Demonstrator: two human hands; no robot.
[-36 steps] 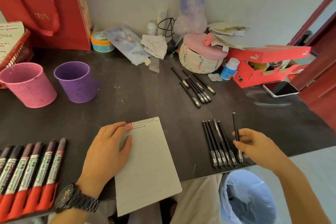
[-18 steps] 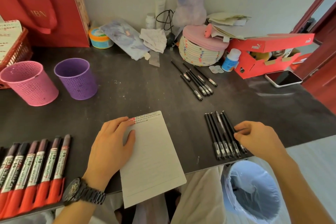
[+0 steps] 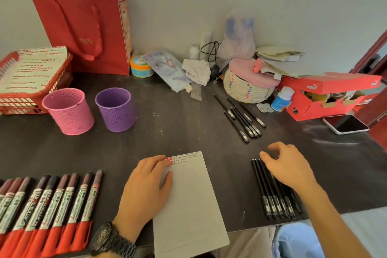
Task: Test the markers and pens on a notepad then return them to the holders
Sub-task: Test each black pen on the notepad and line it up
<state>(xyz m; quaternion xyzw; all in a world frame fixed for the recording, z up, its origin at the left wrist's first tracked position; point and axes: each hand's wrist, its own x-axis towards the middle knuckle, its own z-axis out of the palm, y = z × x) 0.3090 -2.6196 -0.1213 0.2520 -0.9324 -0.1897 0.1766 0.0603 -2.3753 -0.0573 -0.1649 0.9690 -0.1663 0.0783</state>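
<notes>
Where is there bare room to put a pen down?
Bare tabletop lies between the purple holder, the notepad and the far pens, and right of the near pens below the phone. The back wall side is crowded.

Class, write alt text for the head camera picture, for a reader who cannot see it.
A person's left hand presses flat on a white lined notepad on a dark table, while the right hand lies over a row of black pens. At left lies a row of red-and-white markers; a pink mesh holder and a purple mesh holder stand behind.
</notes>
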